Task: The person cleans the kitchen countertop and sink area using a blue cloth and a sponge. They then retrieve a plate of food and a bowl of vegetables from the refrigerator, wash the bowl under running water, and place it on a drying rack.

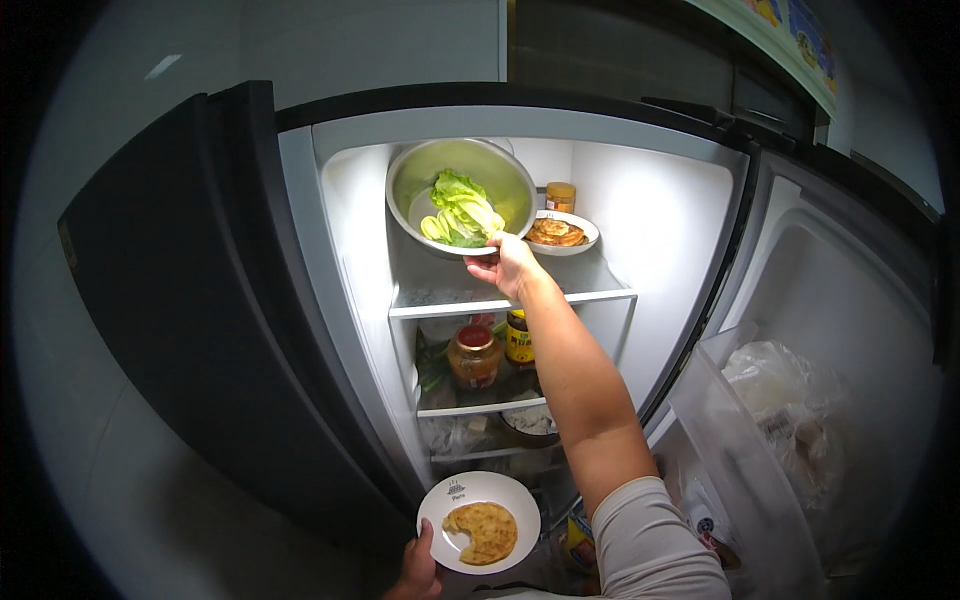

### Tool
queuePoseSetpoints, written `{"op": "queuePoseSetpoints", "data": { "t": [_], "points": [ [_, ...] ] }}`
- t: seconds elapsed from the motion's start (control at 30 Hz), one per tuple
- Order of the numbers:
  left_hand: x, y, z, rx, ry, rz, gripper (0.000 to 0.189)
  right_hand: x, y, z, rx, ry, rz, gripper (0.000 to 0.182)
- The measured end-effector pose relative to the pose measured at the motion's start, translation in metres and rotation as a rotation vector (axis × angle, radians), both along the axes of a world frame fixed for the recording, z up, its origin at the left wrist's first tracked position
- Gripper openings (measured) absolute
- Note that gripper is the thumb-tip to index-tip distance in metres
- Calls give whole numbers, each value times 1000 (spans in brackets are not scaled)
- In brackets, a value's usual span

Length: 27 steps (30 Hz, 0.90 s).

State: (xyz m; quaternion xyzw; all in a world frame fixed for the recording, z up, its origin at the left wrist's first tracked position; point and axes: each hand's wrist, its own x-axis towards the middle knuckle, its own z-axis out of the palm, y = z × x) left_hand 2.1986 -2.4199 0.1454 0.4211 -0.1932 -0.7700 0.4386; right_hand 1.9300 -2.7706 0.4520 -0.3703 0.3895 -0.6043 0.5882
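Observation:
My right hand (507,264) grips the near rim of a metal basin (409,169) on the top shelf of the fridge, thumb inside and fingers beneath. Leafy green lettuce (461,202) lies in the basin, which is tilted towards me. Low in front of me, my left hand (421,564) holds a white plate (480,486) by its left edge. On that plate sits a browned flatbread (491,529) with a piece gone from its left side. Just right of the basin stands a white bowl (562,250) of browned flat food (556,232).
Behind the bowl is a jar (560,196). The middle shelf holds a red-lidded jar (475,360) and a yellow-labelled jar (519,341). Lower stands a dark bowl (525,436) of pale food. Both fridge doors are open; the right door's bin (720,420) contains a plastic bag (784,397).

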Motion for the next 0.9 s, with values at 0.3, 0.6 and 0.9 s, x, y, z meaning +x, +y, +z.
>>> {"op": "queuePoseSetpoints", "data": {
  "t": [0.3,0.6,0.9],
  "points": [
    [-3,1,20,5,-26,9,58,-1,-3,-3,-8,-3,13,36],
    [-1,5,-2,90,-12,20,58,-6,-11,-8,-15,13,9,37],
    [4,16,-30,83,41,5,58,-14,-10,-7,-7,-8,56,37]
  ]
}}
